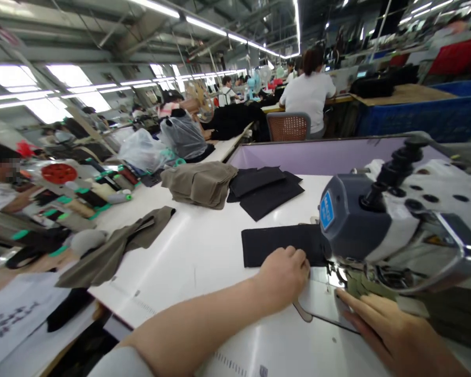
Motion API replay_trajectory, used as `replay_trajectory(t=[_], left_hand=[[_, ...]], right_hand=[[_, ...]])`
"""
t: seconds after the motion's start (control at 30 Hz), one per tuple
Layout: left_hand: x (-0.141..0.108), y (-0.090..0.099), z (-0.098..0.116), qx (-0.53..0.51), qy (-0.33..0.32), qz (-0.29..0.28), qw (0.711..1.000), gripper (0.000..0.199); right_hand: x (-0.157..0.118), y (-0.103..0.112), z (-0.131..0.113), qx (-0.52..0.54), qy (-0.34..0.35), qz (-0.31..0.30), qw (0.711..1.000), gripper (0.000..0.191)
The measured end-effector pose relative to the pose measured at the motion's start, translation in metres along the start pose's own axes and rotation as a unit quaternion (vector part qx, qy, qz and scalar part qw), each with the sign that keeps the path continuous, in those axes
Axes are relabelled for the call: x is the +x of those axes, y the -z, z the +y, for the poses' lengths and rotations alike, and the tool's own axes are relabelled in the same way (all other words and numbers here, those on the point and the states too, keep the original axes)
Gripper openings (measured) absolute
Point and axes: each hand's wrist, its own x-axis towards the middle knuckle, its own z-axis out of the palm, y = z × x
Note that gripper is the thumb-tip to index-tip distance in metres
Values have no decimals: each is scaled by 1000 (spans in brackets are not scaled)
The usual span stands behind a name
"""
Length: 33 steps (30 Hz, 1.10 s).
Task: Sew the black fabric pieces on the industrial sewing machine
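A flat, folded black fabric piece (278, 243) lies on the white table, its right end reaching under the head of the sewing machine (357, 220). My left hand (284, 275) is closed at its near edge, fingers curled down; the fingertips are partly hidden. In front of the needle area, my right hand (392, 319) rests beside the metal plate (321, 293) with its index finger stretched out and nothing visible in it. A small brown tab (303, 312) shows at the plate's left edge.
Behind the fabric lie black pieces (272, 188) and a stack of brown-grey pieces (199, 183). A long brown-grey cloth (121, 248) hangs over the table's left edge. Thread cones (89, 193) stand at the left. A purple panel (286, 157) borders the back; co-workers sit beyond.
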Motion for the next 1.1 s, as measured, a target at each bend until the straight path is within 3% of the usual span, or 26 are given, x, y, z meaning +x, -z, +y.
replay_trajectory(t=[0.13,0.23,0.3,0.4,0.5,0.6,0.7,0.9,1.1], left_hand=[[23,-8,-35,14,107,0,994,18],[31,-9,-53,14,112,26,993,26],[20,-8,-46,-1,81,29,996,26],[-20,-3,-14,-54,9,50,997,25],[-66,5,18,-145,-47,104,983,25],[-94,7,35,-197,-58,142,968,28],[-102,-1,41,-213,-53,174,960,28],[-99,-11,40,-225,-55,180,956,27],[-101,-13,40,-230,-55,186,954,27]], right_hand=[[2,-2,2,8,2,31,999,31],[5,3,1,-1,16,20,1000,32],[6,15,1,-26,21,27,999,33],[2,44,7,-94,1,36,995,32],[-7,78,19,-136,-87,-15,987,28],[-15,98,31,-191,-180,-58,963,22],[-16,97,36,-193,-206,-112,953,17],[-15,79,49,-201,-237,-141,940,17],[-12,87,50,-192,-238,-160,939,21]])
